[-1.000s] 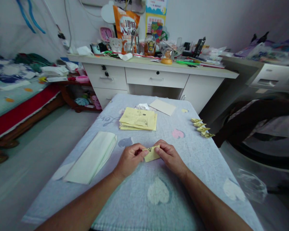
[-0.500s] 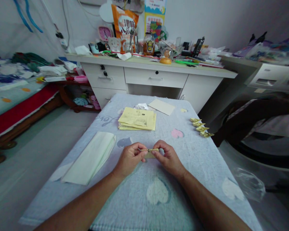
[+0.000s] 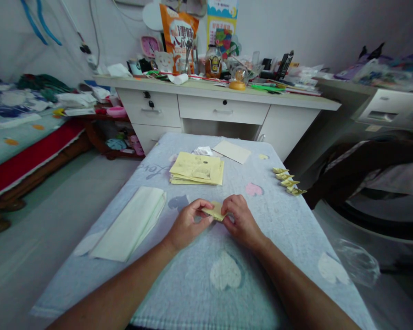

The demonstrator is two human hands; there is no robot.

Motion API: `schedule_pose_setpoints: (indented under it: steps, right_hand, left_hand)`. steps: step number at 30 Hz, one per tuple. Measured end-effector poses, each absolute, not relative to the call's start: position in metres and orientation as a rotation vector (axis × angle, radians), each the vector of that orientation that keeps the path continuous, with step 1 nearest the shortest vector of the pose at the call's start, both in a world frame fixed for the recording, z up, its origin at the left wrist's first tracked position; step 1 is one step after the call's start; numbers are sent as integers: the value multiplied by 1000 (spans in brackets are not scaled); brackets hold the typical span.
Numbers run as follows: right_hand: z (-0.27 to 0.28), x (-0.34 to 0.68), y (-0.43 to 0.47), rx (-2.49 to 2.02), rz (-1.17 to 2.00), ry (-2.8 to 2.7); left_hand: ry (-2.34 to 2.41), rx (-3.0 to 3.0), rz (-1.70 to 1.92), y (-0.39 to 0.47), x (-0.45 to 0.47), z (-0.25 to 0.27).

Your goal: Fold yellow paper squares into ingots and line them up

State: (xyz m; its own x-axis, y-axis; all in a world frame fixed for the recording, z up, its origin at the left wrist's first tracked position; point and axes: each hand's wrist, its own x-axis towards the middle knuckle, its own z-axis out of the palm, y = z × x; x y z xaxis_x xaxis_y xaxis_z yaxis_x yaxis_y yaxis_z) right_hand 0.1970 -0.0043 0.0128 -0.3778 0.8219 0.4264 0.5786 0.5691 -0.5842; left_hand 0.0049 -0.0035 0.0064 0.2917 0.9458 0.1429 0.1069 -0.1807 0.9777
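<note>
A small folded piece of yellow paper (image 3: 216, 210) is pinched between both hands above the cloth-covered table (image 3: 179, 293). My left hand (image 3: 192, 221) grips its left end between thumb and fingers. On the right end, my right hand (image 3: 239, 218) is closed with its fingers bent around the edge. Dark print shows along the paper's near edge. Beyond the hands lies a stack of yellow paper sheets (image 3: 197, 168). Several small folded yellow paper shapes (image 3: 289, 182) stand in a row by the table's right edge.
A folded pale cloth or paper (image 3: 129, 224) lies at the left. Crumpled white paper (image 3: 203, 151) and a beige card (image 3: 231, 151) rest at the far end. Behind stands a white desk (image 3: 223, 110) crowded with a honey jar (image 3: 213, 63) and other items. A washing machine (image 3: 382, 110) is at the right.
The folded yellow paper has been turned so that its broad face shows upward and its printed edge is toward me. Both hands have shifted slightly, the right fingers curling more.
</note>
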Motion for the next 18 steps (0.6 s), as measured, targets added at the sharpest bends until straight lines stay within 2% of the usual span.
schedule_pose_setpoints:
  steps: [5, 11, 18]
  right_hand:
    - [11, 196, -4, -1123, 396, -2220]
    - [11, 197, -5, -1041, 601, -2320]
    - [5, 199, -3, -1029, 583, -2327]
  left_hand:
    - [1097, 1909, 1013, -1, 6, 6]
    - [1217, 2148, 805, 2, 1, 0]
    - [1167, 2150, 822, 3, -6, 1]
